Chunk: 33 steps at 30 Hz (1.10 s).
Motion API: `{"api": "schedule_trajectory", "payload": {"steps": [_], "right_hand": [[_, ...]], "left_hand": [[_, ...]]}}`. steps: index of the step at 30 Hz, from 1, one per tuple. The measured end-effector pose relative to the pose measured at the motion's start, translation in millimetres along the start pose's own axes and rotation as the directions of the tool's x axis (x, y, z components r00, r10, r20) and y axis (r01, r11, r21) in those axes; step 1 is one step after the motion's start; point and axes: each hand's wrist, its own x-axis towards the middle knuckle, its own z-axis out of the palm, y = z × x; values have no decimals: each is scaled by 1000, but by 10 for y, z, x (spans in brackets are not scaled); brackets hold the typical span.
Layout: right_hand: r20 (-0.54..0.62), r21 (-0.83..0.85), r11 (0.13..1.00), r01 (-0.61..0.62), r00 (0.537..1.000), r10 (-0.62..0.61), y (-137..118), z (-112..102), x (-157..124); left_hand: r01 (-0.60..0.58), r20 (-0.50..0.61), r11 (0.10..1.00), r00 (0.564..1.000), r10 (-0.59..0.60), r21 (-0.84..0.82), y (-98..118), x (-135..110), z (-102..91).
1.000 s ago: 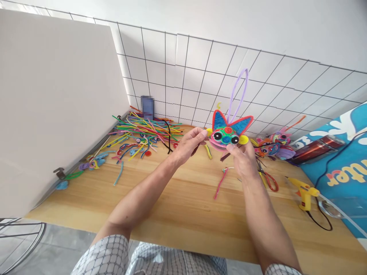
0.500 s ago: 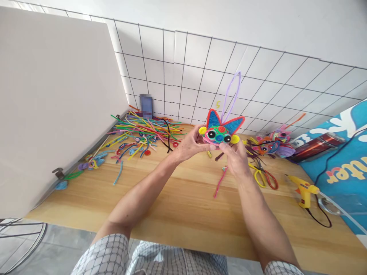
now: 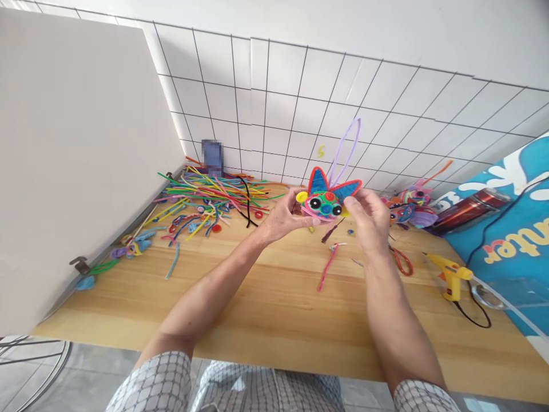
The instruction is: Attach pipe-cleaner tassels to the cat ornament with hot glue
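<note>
Between my two hands, above the table, is a colourful pipe-cleaner animal head [image 3: 326,204] with black-and-white eyes and blue ears edged in red. A long lilac loop [image 3: 346,150] rises from its top. My left hand [image 3: 288,216] is closed on its left side, near a yellow coil, with the thumb along the lower edge. My right hand [image 3: 369,220] pinches the right side below the ear and partly covers the other yellow coil. A dark tassel [image 3: 329,233] shows beneath the head.
Many loose pipe cleaners [image 3: 214,191] lie at the back left of the wooden table [image 3: 257,309], near a pale panel [image 3: 81,160]. Rightward are orange-handled scissors [image 3: 402,262], a yellow glue gun [image 3: 450,276], a red cylinder [image 3: 474,212] and other pipe-cleaner figures [image 3: 409,209]. A pink strip [image 3: 327,269] lies in front.
My right hand has moved up from the head's lower edge to its right side, covering the yellow coil there. My left hand keeps its hold. The view has shifted slightly.
</note>
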Motion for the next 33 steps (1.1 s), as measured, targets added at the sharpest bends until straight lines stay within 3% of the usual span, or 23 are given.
{"api": "schedule_trajectory", "payload": {"steps": [7,15,21,33], "right_hand": [[-17,-105,994,3,1000,-5,77,-6,-10],[35,-131,990,-53,998,59,93,133,-73],[102,-93,992,-87,990,96,76,165,-94],[57,-119,992,-47,997,54,106,134,-63]], "left_hand": [[-9,88,999,996,4,50,35,0,-46],[13,-66,996,998,-8,83,155,15,-181],[35,-88,998,996,-30,57,147,36,-183],[46,-102,995,994,-36,93,140,44,-197]]}}
